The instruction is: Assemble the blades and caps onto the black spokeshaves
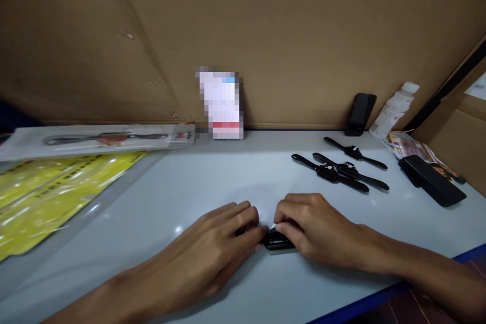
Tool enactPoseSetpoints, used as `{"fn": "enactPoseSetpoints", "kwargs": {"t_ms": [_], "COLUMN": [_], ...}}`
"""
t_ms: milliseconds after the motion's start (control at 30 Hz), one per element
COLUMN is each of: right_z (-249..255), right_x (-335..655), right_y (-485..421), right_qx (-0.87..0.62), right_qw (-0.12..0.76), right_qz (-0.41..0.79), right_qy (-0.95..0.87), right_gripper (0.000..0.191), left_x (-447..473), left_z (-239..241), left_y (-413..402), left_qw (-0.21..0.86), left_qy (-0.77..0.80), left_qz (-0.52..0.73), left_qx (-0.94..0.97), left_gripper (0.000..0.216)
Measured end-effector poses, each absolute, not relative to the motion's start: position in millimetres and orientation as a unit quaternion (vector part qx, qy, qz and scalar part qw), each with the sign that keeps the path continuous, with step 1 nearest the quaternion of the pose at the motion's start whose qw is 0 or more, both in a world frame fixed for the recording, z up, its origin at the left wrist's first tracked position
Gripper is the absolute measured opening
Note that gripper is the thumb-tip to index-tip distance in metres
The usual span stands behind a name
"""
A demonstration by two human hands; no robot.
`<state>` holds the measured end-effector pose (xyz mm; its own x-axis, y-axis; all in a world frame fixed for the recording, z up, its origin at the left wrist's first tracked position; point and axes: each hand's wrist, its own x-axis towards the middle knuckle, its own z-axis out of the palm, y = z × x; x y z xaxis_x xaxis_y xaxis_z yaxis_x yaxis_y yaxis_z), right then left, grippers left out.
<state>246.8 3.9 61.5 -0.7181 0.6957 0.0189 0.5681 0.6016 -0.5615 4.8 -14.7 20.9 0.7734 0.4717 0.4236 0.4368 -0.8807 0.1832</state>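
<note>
A black spokeshave (280, 246) lies low over the white tabletop, most of it hidden by my two hands. My left hand (228, 240) is closed around its left end, thumb and fingers meeting near the body. From the other side, my right hand (317, 230) pinches at the middle of the same tool, where a small pale bit shows at the fingertips. The right handle is out of sight behind that hand. Beyond my right hand rest more black spokeshaves: one in front (329, 173), one partly behind it (370, 178) and one farther back (354, 152).
A bottle (395, 111) and a black phone (360, 114) stand at the back right, near a black sheath-like object (433, 180). Yellow plastic packaging (68, 187) and a packaged tool (102, 139) lie left. A pixelated upright item (224, 106) leans against the cardboard wall (266, 25).
</note>
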Motion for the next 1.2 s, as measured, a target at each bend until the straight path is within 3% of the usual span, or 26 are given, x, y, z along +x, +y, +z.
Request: {"fn": "enactPoseSetpoints", "kwargs": {"t_ms": [100, 167, 433, 567, 667, 800, 900, 1000, 1200], "right_z": [63, 65, 69, 66, 65, 64, 62, 62, 68], "right_x": [246, 246, 245, 242, 245, 251, 251, 248, 252], "right_y": [9, 12, 4, -1, 3, 13, 16, 15, 18], "right_qx": [-0.411, -0.419, -0.365, -0.349, -0.365, -0.362, -0.345, -0.370, -0.384], "right_qw": [0.125, 0.110, -0.012, -0.032, 0.037, 0.149, 0.139, 0.124, 0.099], "right_qz": [0.363, 0.360, 0.097, 0.051, 0.088, 0.256, 0.340, 0.352, 0.373], "right_qy": [-0.827, -0.826, -0.926, -0.935, -0.926, -0.884, -0.863, -0.851, -0.839], "right_gripper": [0.016, 0.016, 0.014, 0.017, 0.018, 0.009, 0.017, 0.023, 0.017], "left_x": [5, 5, 7, 5, 4, 4, 4, 4, 4], "left_z": [20, 20, 21, 21, 20, 18, 17, 18, 20], "left_y": [-14, -14, -14, -15, -16, -16, -15, -15, -15], "left_qw": [0.052, 0.054, 0.030, 0.025, 0.031, 0.032, 0.044, 0.044, 0.039], "left_qy": [0.246, 0.249, 0.245, 0.249, 0.247, 0.247, 0.248, 0.246, 0.245], "left_qz": [0.236, 0.236, 0.226, 0.228, 0.236, 0.231, 0.222, 0.228, 0.223], "left_qx": [0.939, 0.938, 0.942, 0.941, 0.939, 0.941, 0.942, 0.941, 0.943], "left_gripper": [0.028, 0.027, 0.032, 0.031, 0.029, 0.028, 0.026, 0.026, 0.028]}}
